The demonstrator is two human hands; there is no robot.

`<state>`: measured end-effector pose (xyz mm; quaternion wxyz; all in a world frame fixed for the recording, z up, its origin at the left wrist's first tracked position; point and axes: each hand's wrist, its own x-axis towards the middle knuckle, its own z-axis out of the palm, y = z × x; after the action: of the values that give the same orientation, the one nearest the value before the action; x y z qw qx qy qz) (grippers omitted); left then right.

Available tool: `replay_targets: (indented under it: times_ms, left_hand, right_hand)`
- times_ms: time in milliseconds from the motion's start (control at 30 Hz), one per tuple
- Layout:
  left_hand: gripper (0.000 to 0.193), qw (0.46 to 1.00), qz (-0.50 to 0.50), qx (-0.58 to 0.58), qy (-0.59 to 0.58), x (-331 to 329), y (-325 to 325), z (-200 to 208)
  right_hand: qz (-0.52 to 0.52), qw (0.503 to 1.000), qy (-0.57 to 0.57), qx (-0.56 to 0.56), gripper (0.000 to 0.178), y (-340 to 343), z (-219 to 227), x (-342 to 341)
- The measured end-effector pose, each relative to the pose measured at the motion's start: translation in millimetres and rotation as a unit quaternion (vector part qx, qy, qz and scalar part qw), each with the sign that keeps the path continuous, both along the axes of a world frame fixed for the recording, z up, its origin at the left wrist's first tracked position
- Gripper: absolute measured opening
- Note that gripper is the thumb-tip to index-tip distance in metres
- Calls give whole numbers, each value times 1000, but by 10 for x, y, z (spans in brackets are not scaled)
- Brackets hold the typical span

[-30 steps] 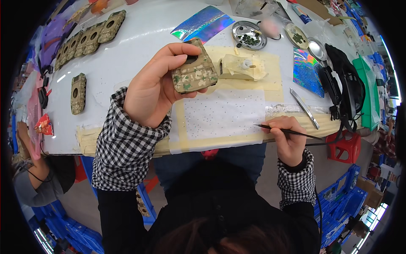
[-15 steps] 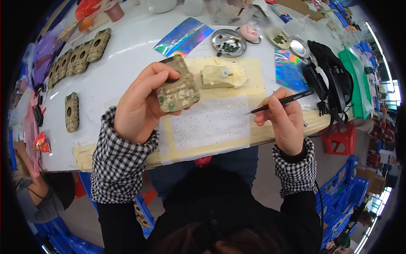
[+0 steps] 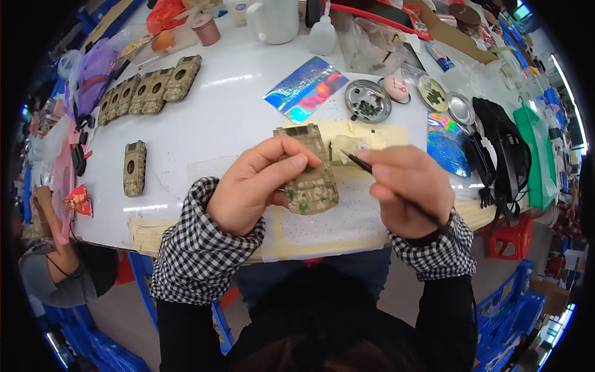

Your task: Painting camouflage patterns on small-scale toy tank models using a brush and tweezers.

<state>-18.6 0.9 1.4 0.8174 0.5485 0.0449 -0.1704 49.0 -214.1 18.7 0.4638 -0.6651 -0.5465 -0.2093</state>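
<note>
My left hand [image 3: 254, 183] is closed on a camouflage model tank hull [image 3: 313, 191], held tilted above the table with the thumb over its upper part. My right hand [image 3: 415, 186] grips slim black tweezers [image 3: 361, 163], their fine tip pointing left, a short way right of the hull. Whether anything is in the tip is too small to tell. Beneath both hands lies a white sheet [image 3: 353, 232] scattered with tiny dark specks. Just behind the tweezers sits a small block covered in cream tape [image 3: 342, 144], partly hidden by my right hand.
More tank hulls [image 3: 149, 90] stand in a row at far left, with a single hull [image 3: 134, 168] nearer. Behind the sheet are shiny holographic film [image 3: 307, 87] and a round metal dish [image 3: 368, 101] of small dark parts. A black bag [image 3: 499, 146] lies at right.
The view has shifted, moving the table's things rightward and down in the picture. My right hand has brought the tweezers closer to the hull, which my left hand still holds.
</note>
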Motion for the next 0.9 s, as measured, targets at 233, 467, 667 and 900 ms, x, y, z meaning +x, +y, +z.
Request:
replay_targets:
  times_ms: [233,467,667,900]
  left_hand:
    - [16,999,-24,46,-3,-60,-10,73]
    - [18,999,-6,31,-14,-63,-27,2]
    - [19,998,-24,42,-39,-60,16,74]
    - [12,995,6,45,-88,-63,-26,-13]
  right_hand:
    - [-23,959,-276,-54,21,147,-103,-55]
    - [-39,952,-297,-69,18,175,-141,-75]
    - [-38,953,-289,-79,18,179,-145,-65]
    - [1,987,-152,-56,30,149,-163,-54]
